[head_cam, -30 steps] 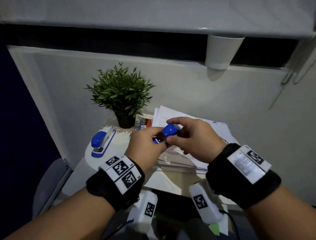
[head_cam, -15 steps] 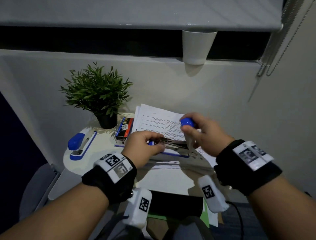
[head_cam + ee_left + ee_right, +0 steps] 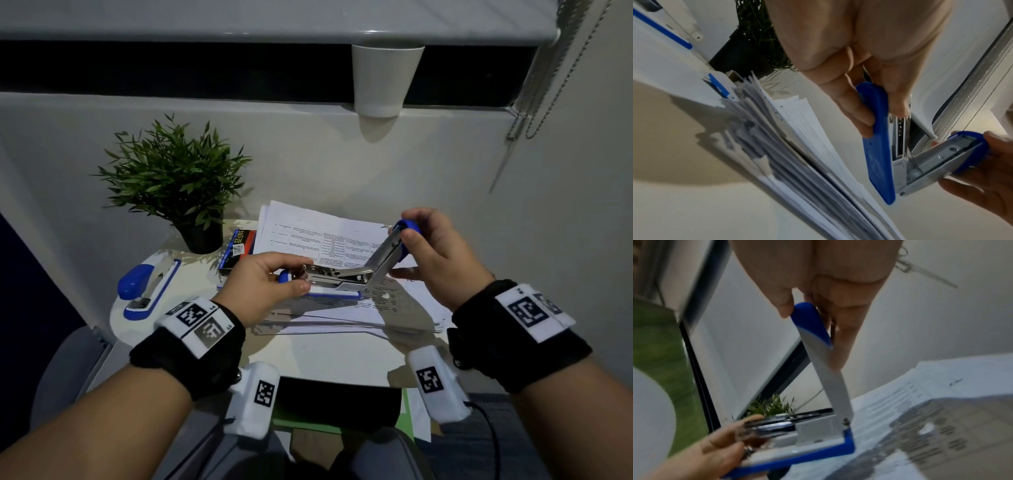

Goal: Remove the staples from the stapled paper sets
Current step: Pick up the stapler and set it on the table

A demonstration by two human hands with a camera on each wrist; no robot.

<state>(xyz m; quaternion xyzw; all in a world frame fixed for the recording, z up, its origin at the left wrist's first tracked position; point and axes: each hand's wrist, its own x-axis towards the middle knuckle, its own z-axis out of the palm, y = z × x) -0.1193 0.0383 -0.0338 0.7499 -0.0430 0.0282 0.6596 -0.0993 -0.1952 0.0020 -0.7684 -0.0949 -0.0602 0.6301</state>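
Landmark = paper stack (image 3: 329,240) on the small round table (image 3: 202,274).

Nearest me, just above the stack's near edge: I've got the stapler (image 3: 342,274) held off the sheets in both hands. L hand (image 3: 263,284) pinches its front end, thumb + fingers curled round the blue base and the metal staple channel; prob. so the base stays put while the top swings. R hand (image 3: 431,253) grips the blue-capped top arm, folded up and back at the hinge, which sits over the stack's right side. R wrist view is blurred; can't tell if staples sit in the channel.

Papers lie loose and fanned, printed tables up. No staple visible on them from here; too small to tell. My guess: stapler is being opened for its back tab or a reload, no staple pulled yet.

Left of the stack: staple box (image 3: 239,246), touching its edge. Further left: second stapler (image 3: 147,284), closed. Behind-left: potted plant (image 3: 174,181). Far behind, on the ledge: white cup (image 3: 383,78).
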